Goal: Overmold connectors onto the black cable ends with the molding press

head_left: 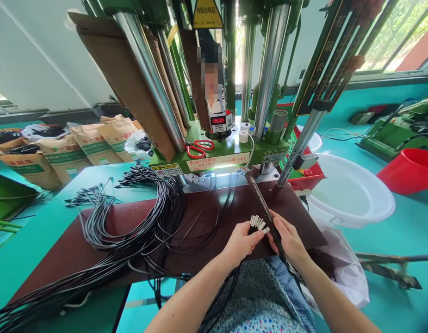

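My left hand (242, 239) is closed around a bunch of black cables, whose silver metal plugs (258, 223) fan out past the thumb and fingertips. The cable ends hang down over my lap. Close beside it, my right hand (286, 236) grips the near end of a long dark bar (260, 196) with evenly spaced marks along it. The bar slants away from me, its far end reaching the metal plate under the green press (231, 155). The left fingertips are near the bar; whether they touch it I cannot tell.
Long black cables (167, 203) lie coiled across the brown board (120, 217) on the left. Red-handled scissors (200, 148) rest on the press. Paper sacks (63, 157) stand at the left; a white tub (352, 189) and a red bucket (410, 171) are at the right.
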A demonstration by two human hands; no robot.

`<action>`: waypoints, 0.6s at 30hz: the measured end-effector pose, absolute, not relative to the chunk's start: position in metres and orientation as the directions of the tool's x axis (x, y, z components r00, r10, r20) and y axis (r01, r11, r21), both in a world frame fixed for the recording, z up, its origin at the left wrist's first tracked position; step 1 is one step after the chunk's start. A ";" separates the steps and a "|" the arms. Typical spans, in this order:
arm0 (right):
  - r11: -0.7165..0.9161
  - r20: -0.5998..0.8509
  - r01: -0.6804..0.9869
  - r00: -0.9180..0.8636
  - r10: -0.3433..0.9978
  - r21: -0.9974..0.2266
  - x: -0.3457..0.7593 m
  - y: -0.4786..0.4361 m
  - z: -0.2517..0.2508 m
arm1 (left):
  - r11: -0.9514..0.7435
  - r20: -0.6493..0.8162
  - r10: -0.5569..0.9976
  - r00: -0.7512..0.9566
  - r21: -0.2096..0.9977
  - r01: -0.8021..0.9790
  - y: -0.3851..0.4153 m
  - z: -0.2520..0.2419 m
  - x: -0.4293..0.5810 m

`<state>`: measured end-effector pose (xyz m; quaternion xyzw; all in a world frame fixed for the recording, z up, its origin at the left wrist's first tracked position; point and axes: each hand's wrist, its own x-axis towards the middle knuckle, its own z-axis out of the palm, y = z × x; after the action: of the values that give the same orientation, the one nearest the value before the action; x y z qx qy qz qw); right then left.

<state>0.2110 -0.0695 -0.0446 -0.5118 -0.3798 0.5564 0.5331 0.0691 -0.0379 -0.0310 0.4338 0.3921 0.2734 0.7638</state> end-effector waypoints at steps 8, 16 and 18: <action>-0.139 -0.152 -0.097 0.139 0.979 -0.985 0.209 -0.071 -0.046 | 0.547 -0.414 0.702 0.579 0.834 -0.066 -0.035 -0.029 0.068; -0.146 -0.158 -0.084 0.151 0.976 -0.986 0.207 -0.070 -0.047 | 0.502 -0.398 0.759 0.515 0.861 -0.074 -0.037 -0.029 0.070; -0.138 -0.144 -0.051 0.136 0.980 -0.989 0.207 -0.070 -0.047 | 0.466 -0.389 0.785 0.483 0.884 -0.046 -0.037 -0.030 0.071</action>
<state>0.2072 -0.0700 -0.0472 -0.5573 -0.4169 0.5083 0.5071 0.0711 -0.0373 -0.0302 0.4348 0.4249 0.2793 0.7433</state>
